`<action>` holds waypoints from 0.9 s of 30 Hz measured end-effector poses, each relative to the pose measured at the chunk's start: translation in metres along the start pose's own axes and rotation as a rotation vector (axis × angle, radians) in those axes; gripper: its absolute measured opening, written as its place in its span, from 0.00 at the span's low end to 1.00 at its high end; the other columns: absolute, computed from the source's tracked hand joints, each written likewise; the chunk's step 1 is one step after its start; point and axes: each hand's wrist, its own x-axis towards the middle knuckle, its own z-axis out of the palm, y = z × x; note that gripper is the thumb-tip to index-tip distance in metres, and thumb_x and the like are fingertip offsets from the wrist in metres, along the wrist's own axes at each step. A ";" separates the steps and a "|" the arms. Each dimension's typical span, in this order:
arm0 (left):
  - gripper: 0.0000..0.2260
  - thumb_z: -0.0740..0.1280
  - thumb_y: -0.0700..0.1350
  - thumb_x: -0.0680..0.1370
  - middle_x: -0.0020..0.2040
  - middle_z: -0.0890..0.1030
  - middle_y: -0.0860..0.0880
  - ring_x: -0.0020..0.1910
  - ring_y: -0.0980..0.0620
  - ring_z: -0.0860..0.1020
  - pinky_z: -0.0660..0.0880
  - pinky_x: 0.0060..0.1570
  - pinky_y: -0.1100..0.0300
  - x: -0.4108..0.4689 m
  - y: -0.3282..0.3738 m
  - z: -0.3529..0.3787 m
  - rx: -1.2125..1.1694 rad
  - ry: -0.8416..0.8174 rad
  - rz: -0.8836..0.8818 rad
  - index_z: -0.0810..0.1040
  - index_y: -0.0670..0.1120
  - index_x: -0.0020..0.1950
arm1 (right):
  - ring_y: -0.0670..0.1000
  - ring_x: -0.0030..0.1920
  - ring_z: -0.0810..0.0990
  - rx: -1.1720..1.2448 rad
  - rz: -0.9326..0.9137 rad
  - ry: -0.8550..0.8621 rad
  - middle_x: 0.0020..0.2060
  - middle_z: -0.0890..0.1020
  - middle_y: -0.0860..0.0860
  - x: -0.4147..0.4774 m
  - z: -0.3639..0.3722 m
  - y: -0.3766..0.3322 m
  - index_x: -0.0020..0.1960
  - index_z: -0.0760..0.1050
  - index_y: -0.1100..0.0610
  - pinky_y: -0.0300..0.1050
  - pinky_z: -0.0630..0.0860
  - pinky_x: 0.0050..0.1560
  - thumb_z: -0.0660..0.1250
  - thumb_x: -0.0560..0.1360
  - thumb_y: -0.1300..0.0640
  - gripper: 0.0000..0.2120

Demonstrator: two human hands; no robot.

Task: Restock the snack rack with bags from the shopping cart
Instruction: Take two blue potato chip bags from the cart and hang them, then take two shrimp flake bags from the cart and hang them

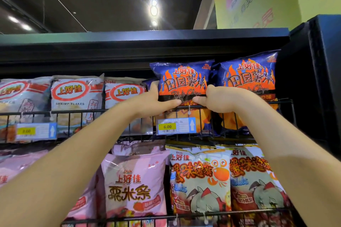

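Blue foil printed with orange flames marks the potato chip bag that both hands hold at the top tier of the snack rack. The left hand grasps its left edge, thumb laid across the front and fingers tucked behind. The right hand clasps the right edge the same way, and the two thumb tips nearly meet across the lower front.

The bag stands upright, long axis vertical and face outward. It rises above and slightly beyond the grips, so most of it sits over the hands rather than between them. Its lower part drops behind the wire front rail and the 6.00 price tag. Whether its bottom rests on the shelf floor is hidden.

The slot is tight. An identical blue bag touches it on the right, and a shrimp flakes bag stands just beside it on the left. Neither hand is nearer, since the hold is symmetrical.

Seating it probably calls for an even push down and back, kept parallel to the neighbouring bag. A lopsided push could tilt the bag or crush its air-filled body. The shopping cart is out of view.
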 end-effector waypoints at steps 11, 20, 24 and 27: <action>0.45 0.74 0.62 0.75 0.74 0.68 0.41 0.71 0.42 0.72 0.74 0.65 0.47 -0.042 0.026 0.010 0.257 0.274 0.061 0.51 0.48 0.82 | 0.49 0.57 0.78 0.353 -0.126 0.328 0.66 0.78 0.51 -0.012 0.018 0.026 0.76 0.62 0.54 0.43 0.74 0.52 0.74 0.75 0.41 0.38; 0.36 0.71 0.61 0.77 0.73 0.66 0.45 0.73 0.42 0.64 0.70 0.69 0.44 -0.076 0.065 0.065 0.513 0.300 0.325 0.62 0.52 0.80 | 0.52 0.69 0.72 -0.009 -0.130 0.473 0.72 0.70 0.48 -0.089 0.034 0.065 0.78 0.62 0.45 0.50 0.76 0.64 0.73 0.76 0.42 0.36; 0.32 0.68 0.62 0.78 0.73 0.64 0.45 0.75 0.42 0.61 0.65 0.73 0.46 -0.081 0.091 0.114 0.483 0.209 0.457 0.64 0.52 0.78 | 0.57 0.72 0.70 -0.239 0.002 0.432 0.74 0.69 0.52 -0.150 0.053 0.103 0.78 0.65 0.48 0.55 0.71 0.68 0.73 0.75 0.43 0.35; 0.32 0.73 0.60 0.75 0.72 0.68 0.41 0.73 0.38 0.65 0.68 0.68 0.42 -0.092 0.114 0.164 0.422 0.146 0.589 0.70 0.50 0.76 | 0.61 0.72 0.70 -0.335 0.140 0.374 0.74 0.70 0.56 -0.201 0.070 0.134 0.76 0.69 0.49 0.58 0.69 0.68 0.75 0.73 0.45 0.35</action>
